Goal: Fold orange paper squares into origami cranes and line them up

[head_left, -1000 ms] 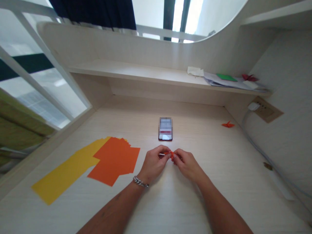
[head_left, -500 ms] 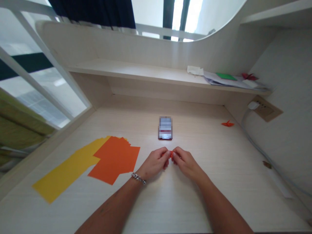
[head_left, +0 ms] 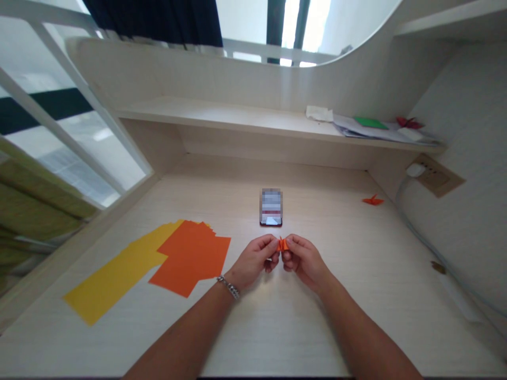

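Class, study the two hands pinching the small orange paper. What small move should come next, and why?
Probably pinch the crease tighter: left hand and right hand both grip the folded orange paper from either side, its flaps splayed upward.

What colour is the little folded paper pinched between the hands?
Orange; the folded paper shows best in the head view.

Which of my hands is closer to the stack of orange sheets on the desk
Left. Your left hand sits just right of the orange sheets; your right hand is farther right, beyond it. Both pinch the small folded orange paper.
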A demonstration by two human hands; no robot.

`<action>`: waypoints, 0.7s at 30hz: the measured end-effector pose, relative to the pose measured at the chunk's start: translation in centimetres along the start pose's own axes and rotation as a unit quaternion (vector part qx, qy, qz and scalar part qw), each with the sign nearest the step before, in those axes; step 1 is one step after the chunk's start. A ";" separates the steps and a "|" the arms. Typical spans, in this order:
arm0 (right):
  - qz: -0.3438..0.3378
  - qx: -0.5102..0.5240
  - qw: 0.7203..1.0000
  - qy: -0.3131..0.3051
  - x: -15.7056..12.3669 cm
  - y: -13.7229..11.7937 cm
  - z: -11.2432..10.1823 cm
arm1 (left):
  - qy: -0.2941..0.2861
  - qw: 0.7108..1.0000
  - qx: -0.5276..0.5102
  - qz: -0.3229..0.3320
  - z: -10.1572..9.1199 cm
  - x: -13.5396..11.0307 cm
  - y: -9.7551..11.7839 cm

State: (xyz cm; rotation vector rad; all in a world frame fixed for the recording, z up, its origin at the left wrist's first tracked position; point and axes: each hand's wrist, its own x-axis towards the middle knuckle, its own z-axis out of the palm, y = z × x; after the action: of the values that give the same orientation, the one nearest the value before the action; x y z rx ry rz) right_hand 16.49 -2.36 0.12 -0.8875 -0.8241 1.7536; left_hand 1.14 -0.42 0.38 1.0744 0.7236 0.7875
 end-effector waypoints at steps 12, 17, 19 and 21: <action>-0.016 0.141 0.990 0.002 -0.1 0.3 0.8 | 0.007 0.977 -0.213 0.005 0.8 0.0 -0.8; -0.023 0.147 0.989 -0.003 -0.1 0.5 0.8 | 0.000 0.972 -0.236 0.007 0.8 0.0 -1.0; -0.023 0.152 0.988 -0.009 -0.1 0.5 0.9 | -0.002 0.971 -0.237 0.009 0.9 -0.1 -1.1; -0.022 0.157 0.987 -0.019 -0.2 0.3 1.0 | -0.004 0.973 -0.232 0.014 0.9 -0.1 -1.1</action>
State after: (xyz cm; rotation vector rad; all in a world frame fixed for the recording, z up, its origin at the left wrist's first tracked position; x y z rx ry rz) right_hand 15.55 -2.83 0.39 -0.6226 -0.5641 1.8032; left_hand 2.04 -1.21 -0.41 0.6634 0.4839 0.9206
